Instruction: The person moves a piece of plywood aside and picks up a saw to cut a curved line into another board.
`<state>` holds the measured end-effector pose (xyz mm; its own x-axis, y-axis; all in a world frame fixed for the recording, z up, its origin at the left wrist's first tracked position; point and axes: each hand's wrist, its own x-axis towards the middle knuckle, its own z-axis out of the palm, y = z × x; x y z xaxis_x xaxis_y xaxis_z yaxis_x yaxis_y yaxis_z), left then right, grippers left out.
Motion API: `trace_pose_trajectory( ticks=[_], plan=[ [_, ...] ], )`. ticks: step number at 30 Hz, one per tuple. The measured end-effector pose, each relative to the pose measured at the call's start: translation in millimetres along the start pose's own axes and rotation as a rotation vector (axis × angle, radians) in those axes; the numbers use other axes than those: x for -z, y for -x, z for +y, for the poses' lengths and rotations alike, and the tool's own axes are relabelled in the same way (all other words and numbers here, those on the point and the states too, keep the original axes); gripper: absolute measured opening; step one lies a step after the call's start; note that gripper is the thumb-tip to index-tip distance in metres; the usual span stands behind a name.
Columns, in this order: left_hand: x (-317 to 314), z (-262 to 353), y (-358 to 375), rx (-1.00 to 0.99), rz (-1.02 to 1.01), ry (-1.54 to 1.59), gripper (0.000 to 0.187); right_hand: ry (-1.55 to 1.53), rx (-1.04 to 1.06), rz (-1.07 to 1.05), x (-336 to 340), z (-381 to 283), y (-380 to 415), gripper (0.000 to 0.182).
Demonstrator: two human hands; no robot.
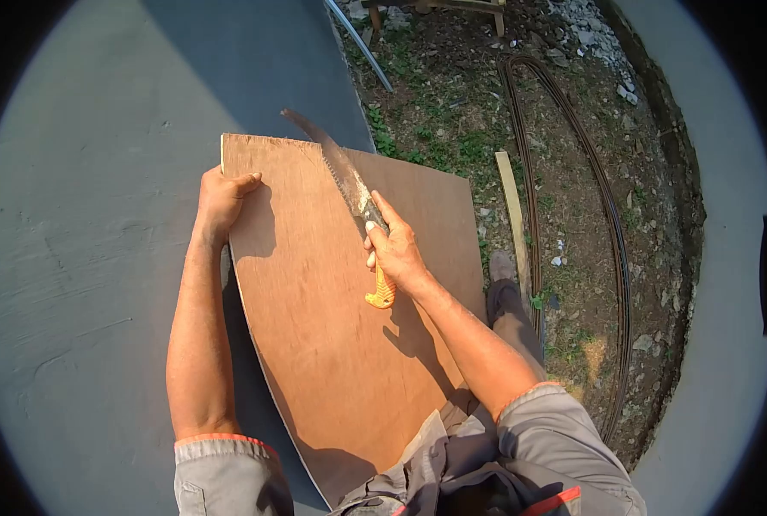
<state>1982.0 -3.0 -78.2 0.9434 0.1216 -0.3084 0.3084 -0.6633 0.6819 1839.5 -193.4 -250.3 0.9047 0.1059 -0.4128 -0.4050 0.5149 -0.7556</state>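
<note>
2 hands clamped: L hand [220, 198] on plywood sheet [314, 301], R hand [396, 249] on pruning saw [342, 168], blade over far edge; sheet mostly uncut, kerf unclear.

Outdoor building site, bare soil [590, 310], rubble [585, 34]

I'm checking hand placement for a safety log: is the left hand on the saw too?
No, the left hand grips the board's far left corner, while only the right hand holds the saw.
</note>
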Motion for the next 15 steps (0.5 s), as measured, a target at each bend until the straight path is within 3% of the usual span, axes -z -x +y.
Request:
trace_pose_trajectory(
  ticks=[3,15],
  plan=[
    [-1,0,0,-0.007,-0.023,0.047,0.023,0.066,-0.017,0.022,-7,-4,-2,0.062],
    [-3,-1,-2,-0.005,-0.03,0.031,0.023,0.264,0.285,0.104,-5,42,-12,0.063]
  ],
)
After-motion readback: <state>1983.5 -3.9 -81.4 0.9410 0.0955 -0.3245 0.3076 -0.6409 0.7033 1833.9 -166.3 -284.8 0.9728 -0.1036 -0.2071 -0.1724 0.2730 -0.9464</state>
